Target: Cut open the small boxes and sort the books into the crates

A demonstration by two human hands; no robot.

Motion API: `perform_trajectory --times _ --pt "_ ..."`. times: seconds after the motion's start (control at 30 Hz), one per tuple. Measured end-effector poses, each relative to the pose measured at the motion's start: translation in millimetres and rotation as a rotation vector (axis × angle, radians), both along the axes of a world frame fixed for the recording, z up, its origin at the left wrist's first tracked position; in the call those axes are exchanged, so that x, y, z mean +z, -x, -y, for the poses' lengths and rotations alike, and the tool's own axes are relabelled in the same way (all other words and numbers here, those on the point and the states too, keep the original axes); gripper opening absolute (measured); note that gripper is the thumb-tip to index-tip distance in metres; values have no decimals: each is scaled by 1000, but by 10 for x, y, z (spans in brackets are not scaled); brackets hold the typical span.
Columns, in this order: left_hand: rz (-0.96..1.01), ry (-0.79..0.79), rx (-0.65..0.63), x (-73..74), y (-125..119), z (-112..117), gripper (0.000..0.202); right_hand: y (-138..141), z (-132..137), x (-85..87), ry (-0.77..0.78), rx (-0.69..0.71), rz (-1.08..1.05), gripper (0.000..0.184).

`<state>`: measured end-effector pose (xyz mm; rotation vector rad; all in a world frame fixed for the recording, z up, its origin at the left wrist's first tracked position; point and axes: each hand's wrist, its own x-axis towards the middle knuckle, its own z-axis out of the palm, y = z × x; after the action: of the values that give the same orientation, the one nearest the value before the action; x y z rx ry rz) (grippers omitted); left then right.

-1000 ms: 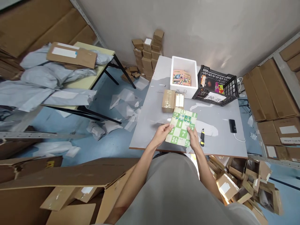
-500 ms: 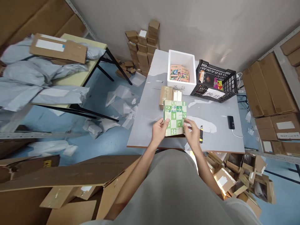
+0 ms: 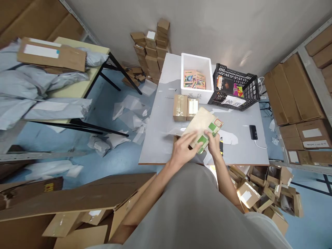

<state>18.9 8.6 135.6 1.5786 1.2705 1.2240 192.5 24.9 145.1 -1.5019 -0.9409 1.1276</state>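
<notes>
Both hands hold a thin book [image 3: 203, 126] above the near edge of the grey table [image 3: 166, 145]. Its plain tan back cover faces up, with green squares and a small sticker at its right end. My left hand [image 3: 184, 149] grips the book's near left side, fingers laid over the cover. My right hand [image 3: 213, 142] pinches its near right corner. Just beyond the book, two small cardboard boxes [image 3: 184, 107] sit side by side on the table.
A white foam box [image 3: 196, 76] of colourful packs and a black crate [image 3: 236, 90] stand at the table's far end. A phone on a cable [image 3: 253, 131] and a utility knife [image 3: 221, 144] lie at the right. Cardboard and grey mailers litter the floor and left table.
The book has been flipped over: its green checkered front showed before, now the tan back faces up and it is tilted to the right. My left hand moved over the cover.
</notes>
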Motion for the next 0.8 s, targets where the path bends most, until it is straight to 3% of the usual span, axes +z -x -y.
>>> perform_trajectory --times 0.07,0.13,0.23,0.33,0.47,0.6,0.7,0.8 --pt "96 151 66 -2 146 -181 71 -65 -30 -29 13 26 -157 43" --pt "262 317 -1 -17 275 -330 87 -82 -24 -24 37 90 -246 50" --pt "441 494 -184 -30 351 -390 90 -40 0 -9 75 155 -293 56" --pt "515 559 -124 -27 292 -313 85 -5 -34 -60 74 176 -257 59" --pt "540 469 102 -46 189 -268 80 -51 -129 -197 10 116 -67 71" --pt "425 295 246 -50 151 -278 72 -12 -74 -221 -25 53 69 74" --pt "315 270 283 9 101 -215 61 182 52 -148 -31 151 -5 70" --pt "189 255 213 105 13 -119 52 382 111 -96 -64 187 -21 74"
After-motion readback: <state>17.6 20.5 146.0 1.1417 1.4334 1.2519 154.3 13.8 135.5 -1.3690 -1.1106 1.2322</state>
